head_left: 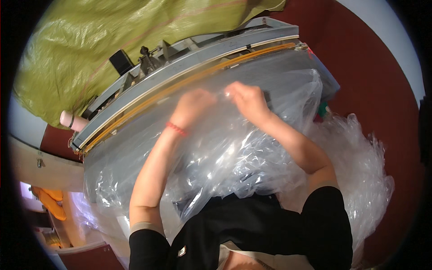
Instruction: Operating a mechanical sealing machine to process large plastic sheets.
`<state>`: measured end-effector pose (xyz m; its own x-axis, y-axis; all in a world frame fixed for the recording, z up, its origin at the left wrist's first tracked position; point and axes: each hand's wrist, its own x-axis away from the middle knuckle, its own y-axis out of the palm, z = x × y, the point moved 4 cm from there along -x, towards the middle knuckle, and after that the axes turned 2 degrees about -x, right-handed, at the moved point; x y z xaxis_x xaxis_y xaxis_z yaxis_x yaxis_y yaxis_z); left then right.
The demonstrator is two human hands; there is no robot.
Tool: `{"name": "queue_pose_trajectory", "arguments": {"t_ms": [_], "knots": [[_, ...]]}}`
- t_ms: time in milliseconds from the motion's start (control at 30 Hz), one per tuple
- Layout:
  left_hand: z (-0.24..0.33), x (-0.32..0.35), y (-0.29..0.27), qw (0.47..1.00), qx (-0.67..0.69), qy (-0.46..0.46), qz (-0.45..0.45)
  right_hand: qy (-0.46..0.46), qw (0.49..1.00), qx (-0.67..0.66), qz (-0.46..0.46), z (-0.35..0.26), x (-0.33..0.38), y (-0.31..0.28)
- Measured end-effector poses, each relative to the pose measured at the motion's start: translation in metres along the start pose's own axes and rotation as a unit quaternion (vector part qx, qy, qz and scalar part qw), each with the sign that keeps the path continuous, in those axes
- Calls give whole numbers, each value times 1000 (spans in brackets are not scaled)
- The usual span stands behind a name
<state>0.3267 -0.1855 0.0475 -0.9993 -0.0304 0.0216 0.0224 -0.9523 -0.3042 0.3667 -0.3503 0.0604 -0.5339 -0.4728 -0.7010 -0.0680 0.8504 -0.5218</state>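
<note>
Clear plastic film (234,153) lies crumpled in shiny folds over the grey work surface (130,148) in front of me. My right hand (248,100) is closed in a pinch above the surface, with a bit of the film at its fingertips. Just left of it, my left hand (194,107) is smeared by motion, so its fingers cannot be made out clearly; a red beaded bracelet (176,129) circles that wrist. Both hands are close to the long grey metal bar (189,67) with a yellow-orange strip (180,84) along its near side.
More film (360,175) hangs in a heap at the right. Beyond the bar lies a yellow-green tarp (90,49). A black box-shaped object (120,62) and a metal fitting (147,60) stand along the bar. A pink cylinder (73,121) sits by its left end.
</note>
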Motion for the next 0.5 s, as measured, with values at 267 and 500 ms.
{"name": "queue_pose_trajectory", "arguments": {"t_ms": [267,500], "knots": [[-58,53,-58,975,-98,-168,-110,289,918,246,114,155,44,-106],[-66,61,-63,983,-87,-149,-69,362,794,468,140,213,78,-172]]}}
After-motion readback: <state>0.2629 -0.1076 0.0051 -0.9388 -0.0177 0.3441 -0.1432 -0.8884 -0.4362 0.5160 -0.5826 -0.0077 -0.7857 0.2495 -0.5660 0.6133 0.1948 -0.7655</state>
